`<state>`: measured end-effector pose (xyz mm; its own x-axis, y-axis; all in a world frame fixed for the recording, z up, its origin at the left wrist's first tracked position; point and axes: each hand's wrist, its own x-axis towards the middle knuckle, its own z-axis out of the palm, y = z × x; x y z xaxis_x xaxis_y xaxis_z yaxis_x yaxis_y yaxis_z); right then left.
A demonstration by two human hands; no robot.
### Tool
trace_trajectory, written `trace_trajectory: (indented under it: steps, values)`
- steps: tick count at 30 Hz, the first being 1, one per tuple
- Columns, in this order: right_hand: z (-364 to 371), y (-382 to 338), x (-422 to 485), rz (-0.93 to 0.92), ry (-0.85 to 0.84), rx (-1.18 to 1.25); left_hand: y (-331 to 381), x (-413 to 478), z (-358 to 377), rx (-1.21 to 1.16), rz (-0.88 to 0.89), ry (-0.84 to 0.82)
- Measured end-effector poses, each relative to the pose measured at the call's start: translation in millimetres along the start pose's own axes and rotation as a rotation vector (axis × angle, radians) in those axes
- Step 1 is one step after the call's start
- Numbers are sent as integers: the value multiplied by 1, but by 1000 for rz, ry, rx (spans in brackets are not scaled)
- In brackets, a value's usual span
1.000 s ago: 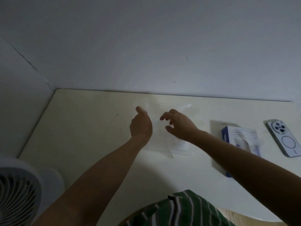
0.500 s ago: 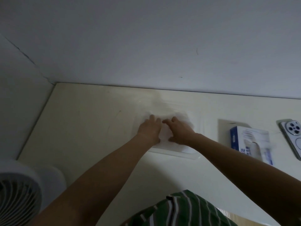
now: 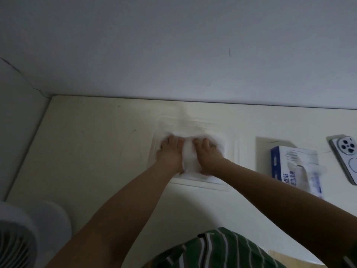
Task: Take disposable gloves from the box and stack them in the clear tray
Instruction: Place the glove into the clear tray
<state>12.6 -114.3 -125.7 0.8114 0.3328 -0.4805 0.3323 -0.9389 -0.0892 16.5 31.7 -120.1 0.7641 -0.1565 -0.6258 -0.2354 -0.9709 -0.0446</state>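
Cream-coloured and dull in the low light, the counter runs into a plain grey-white wall along its back edge and into a second wall along its left edge, the two meeting at the back left corner; faint scratches mark the surface left of the middle. Toward the back edge, about midway along it, sits the clear tray, its stepped rim only just showing against the counter; inside it lies a soft white heap of disposable gloves. Both hands are down in the tray, side by side, with a strip of glove showing between them; the left hand and the right hand lie palm down with fingers stretched forward, pressing flat on the heap and curled round nothing. Near the tray, toward the counter's right edge, lies the blue and white glove box, with a pale, blurred wisp at its opening; beyond it a phone rests camera side up. Near the counter's front left corner a white fan shows, cut off by the frame; a green striped shirt crosses the front edge.
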Motion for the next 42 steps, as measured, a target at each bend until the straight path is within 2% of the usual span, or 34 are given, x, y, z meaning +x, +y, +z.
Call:
trace_trajectory:
  steps: [3,6,9,12,15,19,21,24,27,31,33,38,42]
  values:
    - [-2,0,-1,3,-17,-8,0,1,-4,5,-8,-55]
    - [-12,0,-8,-14,-80,-8,3,-7,-11,-118,-60,-86]
    - [-36,6,-19,-66,-135,99,14,-18,-33,-174,-129,-77]
    - [-69,18,-38,-134,44,315,33,-28,-61,-133,-127,166]
    - [-91,46,-63,-95,280,527,59,-35,-83,-248,-68,474]
    - [-86,109,-102,88,477,594,107,-38,-102,-411,116,629]
    - [-70,145,-123,210,473,600,139,-38,-107,-527,267,565]
    - [-37,191,-156,382,455,568,192,-35,-103,-638,432,349]
    - [-9,215,-174,467,407,472,229,-26,-89,-564,479,196]
    - [17,229,-184,518,165,300,260,-17,-69,-474,509,20]
    - [25,234,-186,511,219,322,269,-14,-61,-459,512,26]
    - [22,245,-186,465,442,649,276,-4,-55,-443,460,72]
    - [2,254,-187,412,651,1229,278,1,-54,-429,467,53]
